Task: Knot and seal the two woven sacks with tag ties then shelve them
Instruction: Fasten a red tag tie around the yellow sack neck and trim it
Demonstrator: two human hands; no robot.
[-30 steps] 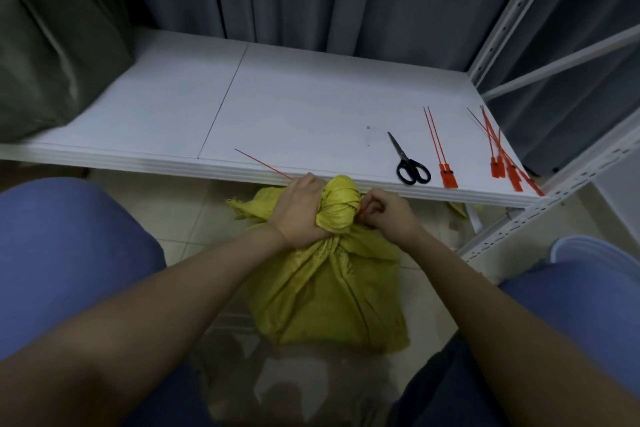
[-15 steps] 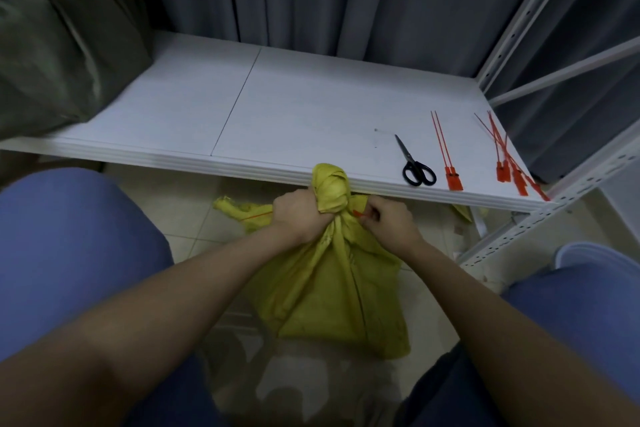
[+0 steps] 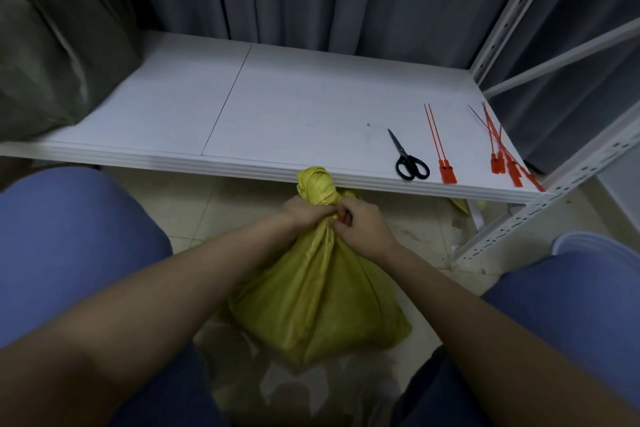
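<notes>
Yellow woven sack (image 3: pixel 318 305): on floor, just before shelf (image 3: pixel 294 115) edge. Grip: left hand (image 3: pixel 304 210) clamped round neck below knot (image 3: pixel 317 184); right hand (image 3: pixel 363 229) pinching red tag tie (image 3: pixel 341 217) there. Soft, slack, likely slippery; hold by neck.

From where I stand, no word, label or number can be read. The flat orange heads of the tag ties (image 3: pixel 447 173), just right of the scissors (image 3: pixel 410 163) on the white shelf (image 3: pixel 304 108), are too small to show any print.
</notes>
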